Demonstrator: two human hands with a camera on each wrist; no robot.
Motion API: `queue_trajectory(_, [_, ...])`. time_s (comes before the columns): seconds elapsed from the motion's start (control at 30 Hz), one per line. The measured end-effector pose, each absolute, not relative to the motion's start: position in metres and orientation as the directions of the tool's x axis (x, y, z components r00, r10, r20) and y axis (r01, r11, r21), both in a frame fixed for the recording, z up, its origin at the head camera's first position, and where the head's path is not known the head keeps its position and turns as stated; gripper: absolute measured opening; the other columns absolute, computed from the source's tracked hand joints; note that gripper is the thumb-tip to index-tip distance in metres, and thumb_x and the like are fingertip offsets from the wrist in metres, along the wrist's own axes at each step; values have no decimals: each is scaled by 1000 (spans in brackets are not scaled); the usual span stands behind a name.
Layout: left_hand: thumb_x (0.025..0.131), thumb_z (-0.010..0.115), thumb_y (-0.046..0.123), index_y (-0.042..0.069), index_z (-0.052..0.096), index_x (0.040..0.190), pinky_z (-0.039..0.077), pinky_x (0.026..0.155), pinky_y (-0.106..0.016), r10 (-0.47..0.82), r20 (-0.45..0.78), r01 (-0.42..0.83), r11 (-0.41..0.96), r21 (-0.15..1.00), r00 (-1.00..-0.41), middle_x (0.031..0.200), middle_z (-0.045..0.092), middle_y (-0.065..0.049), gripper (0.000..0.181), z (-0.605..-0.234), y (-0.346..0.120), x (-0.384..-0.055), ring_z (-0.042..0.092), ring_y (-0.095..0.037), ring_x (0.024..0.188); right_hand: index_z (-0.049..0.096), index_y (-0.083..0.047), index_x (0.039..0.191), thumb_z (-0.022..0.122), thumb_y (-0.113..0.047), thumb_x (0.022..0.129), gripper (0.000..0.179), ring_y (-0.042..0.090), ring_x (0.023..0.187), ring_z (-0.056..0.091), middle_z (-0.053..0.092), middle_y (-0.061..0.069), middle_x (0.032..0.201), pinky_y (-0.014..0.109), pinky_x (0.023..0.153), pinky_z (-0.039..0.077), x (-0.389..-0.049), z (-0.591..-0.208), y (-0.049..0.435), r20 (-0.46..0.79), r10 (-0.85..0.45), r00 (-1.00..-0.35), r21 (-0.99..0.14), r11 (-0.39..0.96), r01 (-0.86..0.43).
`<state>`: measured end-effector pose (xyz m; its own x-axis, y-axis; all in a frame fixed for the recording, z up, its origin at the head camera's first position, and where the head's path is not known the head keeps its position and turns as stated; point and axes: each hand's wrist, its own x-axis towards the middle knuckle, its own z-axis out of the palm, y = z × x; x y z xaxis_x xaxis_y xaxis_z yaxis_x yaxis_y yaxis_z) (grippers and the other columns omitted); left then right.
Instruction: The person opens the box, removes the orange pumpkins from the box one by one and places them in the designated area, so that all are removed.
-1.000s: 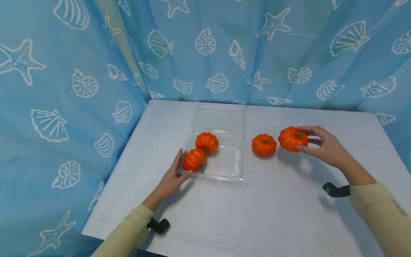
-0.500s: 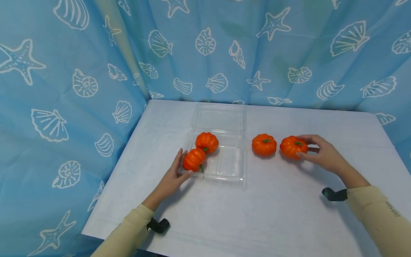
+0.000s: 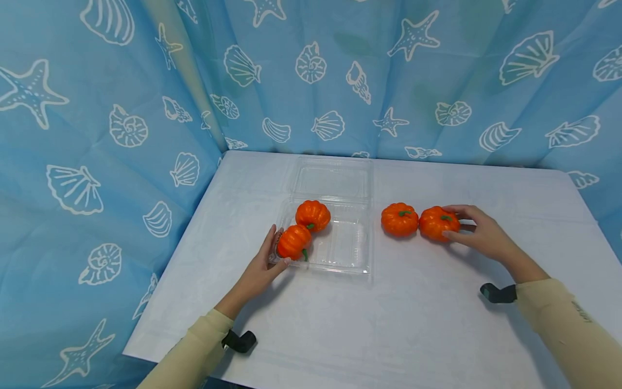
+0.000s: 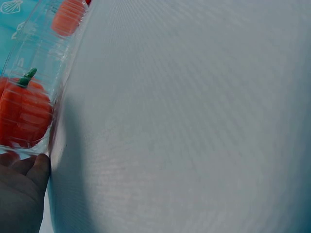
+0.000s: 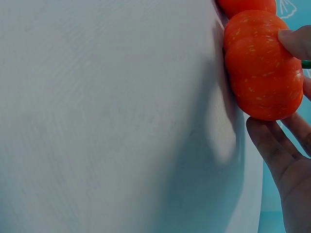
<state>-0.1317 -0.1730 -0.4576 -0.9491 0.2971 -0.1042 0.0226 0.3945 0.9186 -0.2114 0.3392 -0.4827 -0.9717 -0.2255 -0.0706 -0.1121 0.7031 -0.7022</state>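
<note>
My right hand (image 3: 481, 232) grips a small orange pumpkin (image 3: 434, 224) with a green stem, thumb on the near side and fingers behind it. In the right wrist view this held pumpkin (image 5: 262, 65) sits at the white tabletop. Just left of it stands another pumpkin (image 3: 399, 220), right up against it. A clear plastic clamshell container (image 3: 347, 268) lies with its lid (image 3: 332, 181) folded back. Two pumpkins, a rear one (image 3: 313, 215) and a front one (image 3: 293, 242), sit in its left half. My left hand (image 3: 257, 275) holds the container's front left corner between thumb and fingers.
A white cloth covers the table (image 3: 389, 324). Behind it and to the left hangs a blue curtain (image 3: 291, 97) with shells and starfish. Dark wrist cameras stick out at the left wrist (image 3: 238, 342) and right wrist (image 3: 498, 293).
My right hand has lowered its pumpkin to the table, then slid it left to the neighbouring pumpkin, narrowing the gap between them. The left hand and container have stayed put.
</note>
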Motion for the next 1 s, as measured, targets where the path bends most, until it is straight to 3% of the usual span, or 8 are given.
queue_trajectory(0.53, [102, 62, 14, 5, 1, 164, 42, 111, -52, 296, -114, 18, 407, 913, -948, 168, 18, -17, 87, -455, -172, -131, 24, -34, 153, 46, -6, 151, 73, -41, 94, 72, 46, 132, 41, 41, 24, 153, 65, 104, 42, -213, -484, 341, -92, -230, -969, -694, 712, -103])
queue_trajectory(1.0, [102, 63, 14, 7, 0, 164, 42, 110, -53, 295, -92, 32, 391, 920, -951, 169, 17, -15, 88, -473, -177, -136, 23, -33, 153, 42, -9, 155, 74, -38, 94, 74, 47, 135, 40, 38, 24, 156, 66, 104, 40, -212, -477, 344, -75, -247, -966, -693, 709, -127])
